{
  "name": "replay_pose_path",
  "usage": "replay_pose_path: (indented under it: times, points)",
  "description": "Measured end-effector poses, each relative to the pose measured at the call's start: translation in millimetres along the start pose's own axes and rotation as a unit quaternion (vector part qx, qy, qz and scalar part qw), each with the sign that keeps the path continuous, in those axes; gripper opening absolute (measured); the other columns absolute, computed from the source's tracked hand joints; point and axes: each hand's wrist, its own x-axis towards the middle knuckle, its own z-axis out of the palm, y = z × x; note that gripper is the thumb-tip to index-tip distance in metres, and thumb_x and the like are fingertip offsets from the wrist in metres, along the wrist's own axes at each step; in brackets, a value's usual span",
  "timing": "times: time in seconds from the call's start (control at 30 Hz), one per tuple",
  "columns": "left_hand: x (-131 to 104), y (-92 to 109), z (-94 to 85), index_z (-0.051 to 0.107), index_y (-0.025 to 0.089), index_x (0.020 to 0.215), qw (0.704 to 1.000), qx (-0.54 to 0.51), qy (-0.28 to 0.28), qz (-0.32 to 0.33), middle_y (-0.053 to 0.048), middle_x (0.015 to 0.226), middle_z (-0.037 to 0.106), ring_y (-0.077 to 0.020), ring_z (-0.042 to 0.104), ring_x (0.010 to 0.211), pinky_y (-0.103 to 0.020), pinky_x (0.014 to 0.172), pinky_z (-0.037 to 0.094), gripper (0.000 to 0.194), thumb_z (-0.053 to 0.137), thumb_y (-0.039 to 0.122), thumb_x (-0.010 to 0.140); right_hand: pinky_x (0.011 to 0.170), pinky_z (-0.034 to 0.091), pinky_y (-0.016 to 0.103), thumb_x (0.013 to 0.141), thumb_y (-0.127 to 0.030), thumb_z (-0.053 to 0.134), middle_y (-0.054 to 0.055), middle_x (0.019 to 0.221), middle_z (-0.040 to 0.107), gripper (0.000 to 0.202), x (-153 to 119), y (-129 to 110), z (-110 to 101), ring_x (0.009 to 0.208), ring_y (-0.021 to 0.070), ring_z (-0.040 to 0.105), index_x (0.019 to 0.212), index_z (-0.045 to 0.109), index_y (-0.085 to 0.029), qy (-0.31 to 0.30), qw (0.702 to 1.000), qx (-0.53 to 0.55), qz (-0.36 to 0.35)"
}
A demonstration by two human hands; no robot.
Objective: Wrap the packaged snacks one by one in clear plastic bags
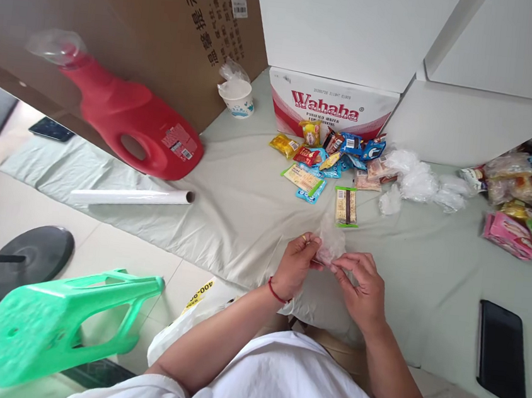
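A crumpled clear plastic bag (331, 241) is pinched between both hands above the near edge of the cloth-covered surface. My left hand (298, 262) is closed on its left side, and a red cord circles that wrist. My right hand (362, 286) grips the lower right of the bag between thumb and fingers. Something pinkish shows through the plastic, too unclear to name. Just beyond the bag lies a cracker packet (345, 207) with green ends. Behind it is a pile of small snack packets (320, 160), and to its right lie several crumpled clear bags (413, 179).
A white and red Wahaha carton (332, 108) backs the snacks. Left are a paper cup (238, 101), a red jug (136, 116) and a white roll (133, 196). A phone (502, 354) and more packets (528, 188) lie right. A green stool (58, 323) lies tipped at lower left.
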Motion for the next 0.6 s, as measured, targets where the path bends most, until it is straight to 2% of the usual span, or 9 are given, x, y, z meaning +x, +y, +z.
replay_pose_path:
  times: [0.1, 0.17, 0.23, 0.3, 0.4, 0.47, 0.53, 0.6]
  points:
    - [2.1, -2.2, -4.2, 0.054, 0.020, 0.078, 1.000, 0.011, -0.003, 0.021, 0.004, 0.064, 0.060, -0.0099, 0.060, 0.054, -0.021, 0.051, 0.045, 0.053, 0.077, 0.068, 0.077, 0.080, 0.052, 0.030, 0.098, -0.029, 0.068, 0.003, 0.097, 0.070, 0.009, -2.3, 2.9, -2.8, 0.091, 0.0175, 0.064, 0.099, 0.077, -0.026, 0.028, 0.991, 0.088, 0.097]
    - [3.2, -3.3, -7.8, 0.053, 0.021, 0.077, 0.999, 0.016, 0.006, 0.031, 0.005, 0.063, 0.058, -0.0099, 0.058, 0.052, -0.022, 0.050, 0.043, 0.055, 0.074, 0.072, 0.078, 0.076, 0.051, 0.030, 0.098, -0.038, 0.068, 0.003, 0.092, 0.070, 0.016, -3.3, 6.9, -6.3, 0.085, 0.0171, 0.064, 0.096, 0.076, -0.024, 0.068, 0.974, 0.132, 0.170]
    - [3.5, -3.6, -10.5, 0.053, 0.021, 0.074, 0.998, 0.034, 0.016, 0.049, 0.004, 0.061, 0.058, -0.0108, 0.056, 0.051, -0.024, 0.050, 0.041, 0.056, 0.071, 0.074, 0.079, 0.075, 0.051, 0.030, 0.098, -0.044, 0.066, 0.003, 0.089, 0.068, 0.023, -2.9, 9.1, -9.8, 0.083, 0.0173, 0.063, 0.095, 0.074, -0.022, 0.092, 0.964, 0.138, 0.207]
    - [2.0, -2.9, -11.0, 0.054, 0.021, 0.070, 0.995, 0.065, 0.011, 0.075, 0.002, 0.060, 0.059, -0.0123, 0.056, 0.053, -0.026, 0.051, 0.040, 0.056, 0.067, 0.074, 0.083, 0.079, 0.052, 0.033, 0.097, -0.047, 0.067, 0.004, 0.094, 0.068, 0.025, -0.4, 6.1, -11.1, 0.087, 0.0189, 0.062, 0.098, 0.073, -0.023, 0.075, 0.976, 0.102, 0.177]
    - [-4.7, -1.2, -6.9, 0.057, 0.021, 0.067, 0.988, 0.109, -0.013, 0.105, 0.001, 0.060, 0.061, -0.0130, 0.054, 0.055, -0.027, 0.055, 0.042, 0.056, 0.063, 0.073, 0.087, 0.091, 0.053, 0.041, 0.088, -0.050, 0.078, 0.008, 0.108, 0.068, 0.031, 5.6, -8.7, -5.6, 0.103, 0.0252, 0.061, 0.107, 0.073, -0.026, 0.020, 0.998, -0.006, 0.061]
    - [-10.2, -0.3, -2.9, 0.058, 0.021, 0.066, 0.984, 0.132, -0.023, 0.116, 0.001, 0.060, 0.061, -0.0129, 0.053, 0.056, -0.027, 0.057, 0.043, 0.056, 0.061, 0.072, 0.089, 0.094, 0.052, 0.044, 0.089, -0.045, 0.078, 0.009, 0.110, 0.069, 0.026, 8.7, -19.6, 0.8, 0.108, 0.0273, 0.059, 0.108, 0.074, -0.027, 0.022, 0.997, -0.070, 0.007]
    - [-14.0, 0.1, -0.7, 0.060, 0.020, 0.068, 0.981, 0.142, -0.028, 0.126, 0.000, 0.061, 0.063, -0.0133, 0.055, 0.057, -0.027, 0.059, 0.044, 0.056, 0.060, 0.071, 0.091, 0.093, 0.053, 0.044, 0.096, -0.036, 0.070, 0.008, 0.105, 0.071, 0.012, 9.3, -25.5, 5.3, 0.105, 0.0264, 0.059, 0.102, 0.075, -0.028, 0.046, 0.995, -0.089, -0.006]
    - [-14.8, 0.7, -1.9, 0.062, 0.020, 0.072, 0.983, 0.133, -0.032, 0.126, -0.001, 0.064, 0.066, -0.0140, 0.058, 0.058, -0.027, 0.060, 0.045, 0.056, 0.059, 0.073, 0.091, 0.088, 0.054, 0.041, 0.099, -0.033, 0.065, 0.006, 0.098, 0.071, 0.012, 7.8, -24.6, 5.4, 0.100, 0.0243, 0.062, 0.097, 0.075, -0.028, 0.061, 0.997, -0.050, 0.028]
